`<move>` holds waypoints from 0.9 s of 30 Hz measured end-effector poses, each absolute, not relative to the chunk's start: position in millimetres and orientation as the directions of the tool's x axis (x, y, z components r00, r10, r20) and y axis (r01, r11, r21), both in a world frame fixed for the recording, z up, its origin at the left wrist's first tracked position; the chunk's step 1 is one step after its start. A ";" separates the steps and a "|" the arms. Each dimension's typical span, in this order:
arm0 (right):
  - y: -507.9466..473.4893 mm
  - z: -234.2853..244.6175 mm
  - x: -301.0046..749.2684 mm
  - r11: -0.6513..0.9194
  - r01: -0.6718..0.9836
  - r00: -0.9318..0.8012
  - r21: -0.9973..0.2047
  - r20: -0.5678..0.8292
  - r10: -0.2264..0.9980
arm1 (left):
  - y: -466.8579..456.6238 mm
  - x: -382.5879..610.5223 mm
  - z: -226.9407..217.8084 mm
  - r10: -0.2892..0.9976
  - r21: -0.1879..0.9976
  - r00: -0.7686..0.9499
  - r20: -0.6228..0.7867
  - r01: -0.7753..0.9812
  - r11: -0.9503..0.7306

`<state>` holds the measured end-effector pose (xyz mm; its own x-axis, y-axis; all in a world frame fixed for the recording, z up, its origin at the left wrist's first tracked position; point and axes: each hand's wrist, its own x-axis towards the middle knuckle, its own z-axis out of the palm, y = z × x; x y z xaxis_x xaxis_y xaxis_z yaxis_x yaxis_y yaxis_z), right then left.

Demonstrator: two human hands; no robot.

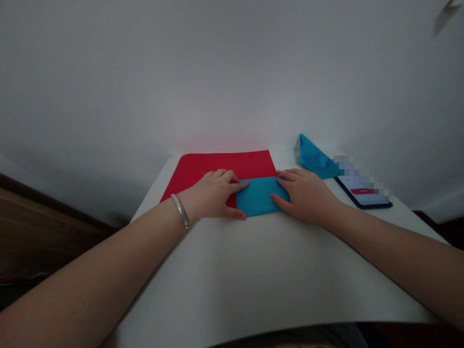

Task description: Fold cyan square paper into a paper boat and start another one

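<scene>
A folded strip of blue paper [257, 195] lies on the white table [253, 270], its upper left part next to a red sheet [224, 164]. My left hand [219, 193] holds its left end, with the index fingertip on the upper corner and the thumb at the lower corner. At the other end, my right hand [304, 193] holds the strip, its thumb resting on top and its fingers along the far edge. The right end of the strip is partly hidden under that hand. A silver bangle [180, 210] circles my left wrist.
Behind my right hand stands a folded blue paper shape [317, 159] with a raised point. A phone [364, 191] with a lit screen lies to its right, partly blurred out. A pale wall [232, 72] rises behind the table, and a brown wooden surface [43, 232] is at the left.
</scene>
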<state>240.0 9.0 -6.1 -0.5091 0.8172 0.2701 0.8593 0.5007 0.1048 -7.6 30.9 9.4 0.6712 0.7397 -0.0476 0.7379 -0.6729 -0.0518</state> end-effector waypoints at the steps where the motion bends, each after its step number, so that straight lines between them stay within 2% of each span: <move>1: 7.4 -5.9 238.8 0.532 0.841 -0.535 0.093 0.283 0.796 | 31.5 -7.8 9.2 0.739 -0.050 0.672 -0.045 0.738 -0.673; 7: -1.1 -6.9 231.3 0.825 0.565 -0.802 0.012 0.244 0.546 | 35.8 -10.4 6.9 0.731 -0.041 0.682 -0.018 0.730 -0.682; 15: -1.5 -9.0 231.5 0.887 0.456 -0.867 0.074 0.262 0.424 | 29.9 -16.7 -6.3 0.705 -0.027 0.709 -0.010 0.705 -0.709; 23: -2.3 -9.0 230.7 0.872 0.481 -0.857 0.089 0.257 0.446 | 29.4 -15.3 -10.3 0.715 -0.024 0.699 -0.003 0.715 -0.699; 27: -4.1 -5.4 228.6 0.877 0.472 -0.862 0.097 0.263 0.435 | 24.7 -13.9 -12.7 0.732 -0.095 0.678 0.070 0.735 -0.672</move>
<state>228.6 -4.1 -5.4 -0.8615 0.4346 0.2626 0.4716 0.8765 0.0965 -13.9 24.7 -12.7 0.6780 0.7317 0.0705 0.7347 -0.6717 -0.0948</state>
